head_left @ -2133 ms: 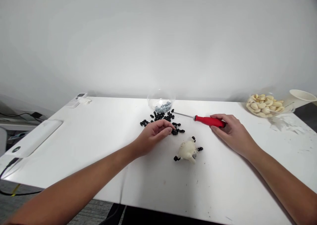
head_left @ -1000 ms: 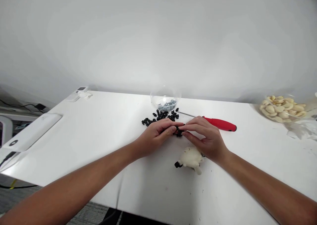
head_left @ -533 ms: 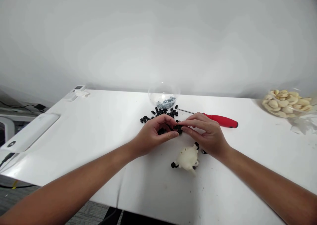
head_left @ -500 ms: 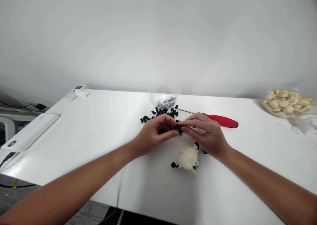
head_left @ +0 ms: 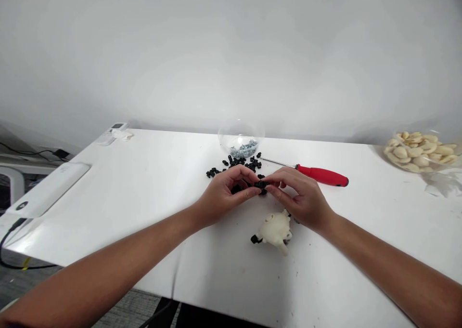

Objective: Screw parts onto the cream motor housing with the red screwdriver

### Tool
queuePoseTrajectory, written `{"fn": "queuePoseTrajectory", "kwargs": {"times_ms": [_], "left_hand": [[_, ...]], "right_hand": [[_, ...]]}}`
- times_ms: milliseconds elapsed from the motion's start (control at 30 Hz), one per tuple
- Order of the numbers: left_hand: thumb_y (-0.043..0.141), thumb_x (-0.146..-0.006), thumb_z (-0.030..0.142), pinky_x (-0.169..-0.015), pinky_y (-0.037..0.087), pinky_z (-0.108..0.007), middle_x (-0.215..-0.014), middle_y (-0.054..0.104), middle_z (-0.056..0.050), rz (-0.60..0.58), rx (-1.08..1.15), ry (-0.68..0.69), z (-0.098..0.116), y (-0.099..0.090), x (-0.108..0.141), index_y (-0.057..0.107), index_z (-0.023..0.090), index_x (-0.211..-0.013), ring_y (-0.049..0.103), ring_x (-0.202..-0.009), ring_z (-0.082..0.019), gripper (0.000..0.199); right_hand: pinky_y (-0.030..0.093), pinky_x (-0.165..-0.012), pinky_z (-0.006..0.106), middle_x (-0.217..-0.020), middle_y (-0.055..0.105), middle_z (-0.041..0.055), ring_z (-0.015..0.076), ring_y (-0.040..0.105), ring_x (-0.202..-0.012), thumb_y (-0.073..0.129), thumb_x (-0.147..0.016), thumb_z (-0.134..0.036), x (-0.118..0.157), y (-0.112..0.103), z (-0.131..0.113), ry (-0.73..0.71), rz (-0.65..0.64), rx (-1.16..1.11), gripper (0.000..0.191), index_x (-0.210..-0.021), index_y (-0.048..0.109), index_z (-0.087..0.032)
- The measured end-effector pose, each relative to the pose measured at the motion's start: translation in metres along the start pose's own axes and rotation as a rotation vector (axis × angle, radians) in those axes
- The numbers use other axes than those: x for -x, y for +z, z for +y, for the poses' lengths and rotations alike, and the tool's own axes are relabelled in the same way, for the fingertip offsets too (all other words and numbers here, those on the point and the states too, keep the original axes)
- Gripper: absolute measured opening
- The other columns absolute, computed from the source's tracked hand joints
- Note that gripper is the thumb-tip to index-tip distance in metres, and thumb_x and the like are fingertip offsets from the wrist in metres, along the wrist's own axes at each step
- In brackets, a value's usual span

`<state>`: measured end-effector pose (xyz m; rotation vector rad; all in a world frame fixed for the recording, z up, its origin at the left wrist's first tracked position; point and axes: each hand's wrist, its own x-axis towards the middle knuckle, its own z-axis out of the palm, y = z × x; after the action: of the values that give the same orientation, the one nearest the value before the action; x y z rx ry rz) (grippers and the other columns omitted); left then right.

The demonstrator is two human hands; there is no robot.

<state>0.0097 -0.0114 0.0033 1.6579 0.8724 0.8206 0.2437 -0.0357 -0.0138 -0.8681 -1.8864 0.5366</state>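
Between the fingertips of both hands is a small black part (head_left: pixel 260 185). My left hand (head_left: pixel 225 193) pinches it from the left, and my right hand (head_left: pixel 301 193) grips its right side. Just below them on the table lies a cream-coloured plastic piece (head_left: pixel 275 229) with black bits at its corners. Behind my left hand is a pile of small black parts (head_left: pixel 238 162), some of them hidden by the fingers. A screwdriver with a red handle (head_left: pixel 323 176) lies behind my right hand, its tip pointing at the pile.
A clear bowl (head_left: pixel 241 134) with small silvery screws stands near the wall. At the right is a clear container of cream-coloured pieces (head_left: pixel 420 150) beside crumpled plastic. A long white device (head_left: pixel 52 188) and a small white gadget (head_left: pixel 111 133) lie along the table's left edge.
The fingers of my right hand have shifted slightly on the small black part. The view has moved a little, so the table items appear slightly displaced.
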Motion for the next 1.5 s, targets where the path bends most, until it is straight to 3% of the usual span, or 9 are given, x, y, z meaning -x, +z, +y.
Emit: {"fn": "queuePoseTrajectory", "kwargs": {"times_ms": [133,367,533,900,1500], "left_hand": [[0.079,-0.097,0.033,-0.081,0.059,-0.03,-0.103,0.077,-0.007,0.004,-0.014,0.015,0.0013,0.0004,0.0007,0.071,0.018,-0.11,0.073,-0.09,-0.017,0.022],[0.082,-0.093,0.036,-0.074,0.057,-0.028,-0.094,0.077,-0.004,0.058,-0.172,0.074,0.0024,0.0021,0.0027,0.074,0.019,-0.105,0.069,-0.081,-0.015,0.022],[0.083,-0.093,0.033,-0.074,0.056,-0.027,-0.093,0.077,-0.003,0.064,-0.148,0.089,0.0028,0.0018,0.0027,0.074,0.02,-0.103,0.068,-0.08,-0.014,0.019],[0.085,-0.091,0.032,-0.072,0.056,-0.026,-0.094,0.077,-0.004,0.033,-0.12,0.079,0.0049,-0.0005,0.0016,0.073,0.019,-0.102,0.067,-0.079,-0.014,0.021],[0.081,-0.094,0.025,-0.078,0.06,-0.027,-0.101,0.079,-0.003,0.074,-0.307,0.268,0.0021,0.0003,0.0017,0.077,0.021,-0.112,0.072,-0.085,-0.014,0.019]], "right_hand": [[0.057,-0.069,0.036,-0.092,0.077,0.0033,0.0188,0.068,-0.08,0.069,-0.103,-0.019,0.0013,0.0005,0.0005,-0.007,0.005,0.004,0.017,-0.117,0.076,-0.026],[0.056,-0.066,0.036,-0.088,0.076,0.0027,0.0183,0.067,-0.076,0.069,-0.103,-0.021,0.0022,0.0004,0.0022,-0.021,0.003,0.018,0.016,-0.116,0.077,-0.027],[0.054,-0.062,0.034,-0.086,0.074,0.0024,0.0175,0.065,-0.073,0.071,-0.102,-0.022,-0.0002,-0.0003,0.0017,0.011,-0.006,-0.033,0.007,-0.107,0.075,-0.026],[0.053,-0.063,0.033,-0.087,0.074,0.002,0.0162,0.064,-0.073,0.073,-0.101,-0.018,0.0025,0.0003,0.0037,0.006,-0.012,-0.047,0.012,-0.111,0.076,-0.025],[0.051,-0.057,0.029,-0.09,0.075,0.0039,0.0158,0.068,-0.075,0.076,-0.098,-0.016,0.0032,0.0004,0.0061,0.009,-0.003,-0.092,0.014,-0.11,0.08,-0.022]]}}
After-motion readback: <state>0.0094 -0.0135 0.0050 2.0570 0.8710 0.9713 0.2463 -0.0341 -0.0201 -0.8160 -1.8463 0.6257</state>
